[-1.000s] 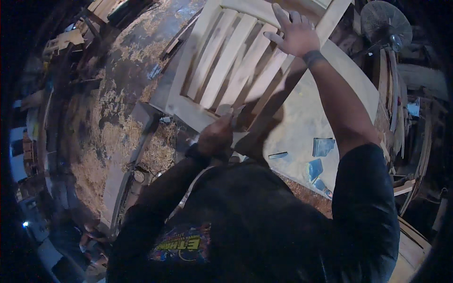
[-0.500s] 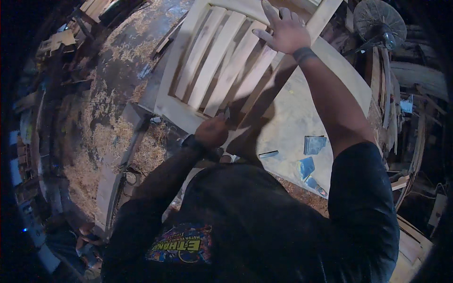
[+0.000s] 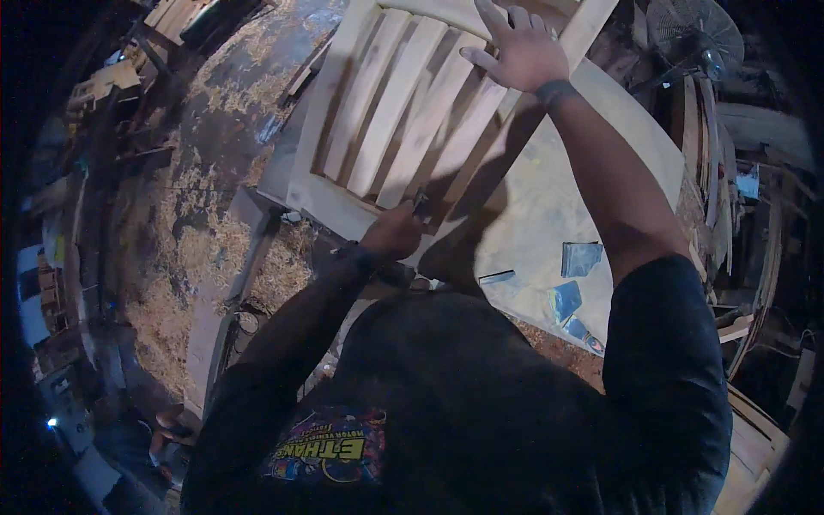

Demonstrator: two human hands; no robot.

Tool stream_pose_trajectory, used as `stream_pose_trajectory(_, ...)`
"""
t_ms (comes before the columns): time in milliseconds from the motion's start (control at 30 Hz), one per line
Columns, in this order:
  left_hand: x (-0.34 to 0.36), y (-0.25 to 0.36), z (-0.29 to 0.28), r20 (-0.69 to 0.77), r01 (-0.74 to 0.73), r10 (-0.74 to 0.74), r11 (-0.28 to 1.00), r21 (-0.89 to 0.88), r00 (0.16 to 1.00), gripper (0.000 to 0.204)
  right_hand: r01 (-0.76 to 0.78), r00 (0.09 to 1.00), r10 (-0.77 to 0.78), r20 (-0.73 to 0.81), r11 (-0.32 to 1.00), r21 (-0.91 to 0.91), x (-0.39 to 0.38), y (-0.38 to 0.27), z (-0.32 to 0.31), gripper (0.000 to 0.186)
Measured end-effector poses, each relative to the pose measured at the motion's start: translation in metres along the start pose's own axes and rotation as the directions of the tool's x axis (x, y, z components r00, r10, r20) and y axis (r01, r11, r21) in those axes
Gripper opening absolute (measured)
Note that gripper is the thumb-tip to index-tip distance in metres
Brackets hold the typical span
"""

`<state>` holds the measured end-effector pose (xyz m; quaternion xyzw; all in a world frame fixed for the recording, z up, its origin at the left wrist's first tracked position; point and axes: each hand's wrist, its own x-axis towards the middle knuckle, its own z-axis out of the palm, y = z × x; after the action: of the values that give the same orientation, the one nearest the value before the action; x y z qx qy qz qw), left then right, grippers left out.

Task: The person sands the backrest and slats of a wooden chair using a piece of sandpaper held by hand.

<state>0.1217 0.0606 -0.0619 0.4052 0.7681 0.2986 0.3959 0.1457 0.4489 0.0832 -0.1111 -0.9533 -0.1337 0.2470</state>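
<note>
The right hand (image 3: 524, 53) lies spread, palm flat, on the far slats of a pale slatted wooden panel (image 3: 390, 116). The left hand (image 3: 396, 232) is closed around a small dark tool (image 3: 421, 204) at the panel's near rail. The panel rests tilted on a light worktable (image 3: 549, 197), sandpaper pieces (image 3: 580, 257) lying beyond its near corner. It looks stiff, fairly light and dusty; the outer rails seem the safest hold.
</note>
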Motion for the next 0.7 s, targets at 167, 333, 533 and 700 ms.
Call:
stream_pose_trajectory(167,-0.008,-0.005,-0.005,0.090,0.028,-0.027,0.999,-0.015,0.996,0.037,-0.039,0.993,0.023,0.119,0.991,0.129,-0.001,0.002,-0.004,0.100)
stream_pose_trajectory(333,-0.007,0.024,-0.017,0.220,0.230,-0.171,0.933,-0.277,0.960,0.043,-0.016,0.995,0.003,0.096,0.991,0.136,-0.002,0.000,-0.007,0.101)
stream_pose_trajectory(533,-0.038,0.026,-0.056,0.354,0.469,-0.342,0.793,-0.388,0.871,0.048,0.008,1.000,-0.009,0.009,0.999,0.034,-0.003,-0.002,-0.007,0.102)
stream_pose_trajectory(700,-0.042,0.012,-0.046,0.143,0.073,-0.046,0.978,-0.194,0.989,0.053,-0.067,0.990,0.025,0.137,0.949,0.308,-0.002,0.004,-0.012,0.099)
